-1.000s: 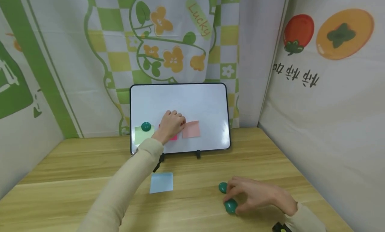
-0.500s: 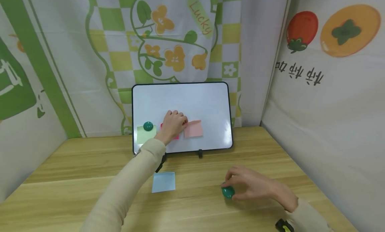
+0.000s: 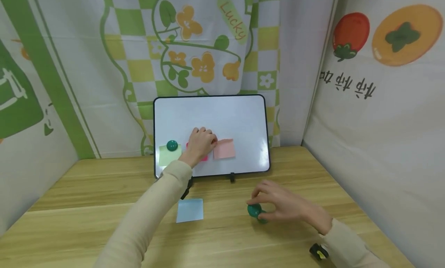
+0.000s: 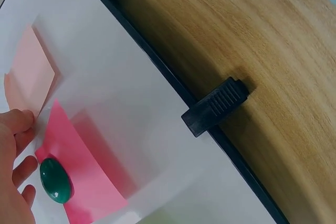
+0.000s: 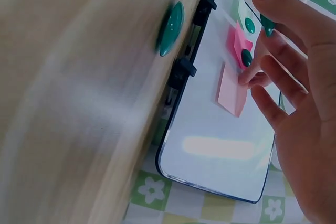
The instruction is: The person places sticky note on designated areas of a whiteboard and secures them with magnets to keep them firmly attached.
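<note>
Glossy dark-green oval magnet point(image 3: 254, 210) in the right hand point(image 3: 281, 202): above the tabletop, front right of the whiteboard. Grip narrow, thumb and a fingertip pinching it by its edges; other fingers spread loosely in the right wrist view. A second green oval magnet point(image 5: 171, 29) lies on the wood, partly covered by the hand in the head view.

Pale pink square paper note point(image 3: 224, 149) against the lower middle of the board. Left hand point(image 3: 200, 142) at its upper left corner, fingers bent, thumb and finger nearly closed on the paper's edge. Note's top edge curls a little.

Just left of it, a bright pink paper note point(image 4: 86, 174), mostly behind the left hand from above, under a green domed magnet point(image 4: 55, 180). Farther left, a light green square note point(image 3: 169, 158), another green magnet point(image 3: 172, 145) at its top edge.

Black-framed whiteboard point(image 3: 212, 113) leans upright on black plastic feet point(image 3: 232, 177). Light blue square note point(image 3: 190, 211) flat on the wood-grain table point(image 3: 222, 241) in front. Behind, a green-and-yellow checked cloth point(image 3: 265, 59) lettered "Lucky". Both sleeves cream; black band point(image 3: 318, 251) by the right cuff.
</note>
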`<state>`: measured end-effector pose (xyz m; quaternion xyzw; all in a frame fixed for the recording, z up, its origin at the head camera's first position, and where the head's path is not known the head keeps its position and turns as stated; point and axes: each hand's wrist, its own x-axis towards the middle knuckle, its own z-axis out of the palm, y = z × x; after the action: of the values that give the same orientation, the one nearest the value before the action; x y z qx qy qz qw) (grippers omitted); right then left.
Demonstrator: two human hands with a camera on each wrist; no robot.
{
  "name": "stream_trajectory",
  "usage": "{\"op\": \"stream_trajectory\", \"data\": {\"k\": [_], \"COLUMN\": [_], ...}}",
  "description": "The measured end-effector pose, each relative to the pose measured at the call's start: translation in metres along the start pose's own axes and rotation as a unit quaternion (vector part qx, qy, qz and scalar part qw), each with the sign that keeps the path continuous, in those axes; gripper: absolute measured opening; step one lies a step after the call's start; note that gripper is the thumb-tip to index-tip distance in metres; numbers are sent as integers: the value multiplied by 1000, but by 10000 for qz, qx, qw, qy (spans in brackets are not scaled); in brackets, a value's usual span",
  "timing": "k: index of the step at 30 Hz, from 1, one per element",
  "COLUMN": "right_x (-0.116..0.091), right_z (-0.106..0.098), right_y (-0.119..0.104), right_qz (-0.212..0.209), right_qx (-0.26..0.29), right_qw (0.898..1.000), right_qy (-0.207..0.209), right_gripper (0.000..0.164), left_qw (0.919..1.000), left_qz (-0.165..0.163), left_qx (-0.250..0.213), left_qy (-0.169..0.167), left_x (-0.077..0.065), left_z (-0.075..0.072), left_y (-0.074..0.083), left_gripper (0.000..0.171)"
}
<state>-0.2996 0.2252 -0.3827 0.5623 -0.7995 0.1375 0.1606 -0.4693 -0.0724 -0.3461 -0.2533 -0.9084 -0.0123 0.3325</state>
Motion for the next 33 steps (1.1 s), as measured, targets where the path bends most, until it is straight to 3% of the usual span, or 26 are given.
{"op": "stream_trajectory", "data": {"k": [21,33], "right_x": [57,87], "right_z": [-9,-9], "right_y": [36,69], "right_qz": [-93,221], "right_qx": [-1126,-1345], "right_qw": [9905,9864], "right_qy": [784,921], "right_gripper": [41,41], "left_qw": [9986,9971], "left_qz": [-319,-498], "left_qx": [-311,-485], "left_qy": [-270,-313], "left_x": [2,3], "left_z": [-3,-6], "left_y": [1,1], "left_gripper": [13,12]}}
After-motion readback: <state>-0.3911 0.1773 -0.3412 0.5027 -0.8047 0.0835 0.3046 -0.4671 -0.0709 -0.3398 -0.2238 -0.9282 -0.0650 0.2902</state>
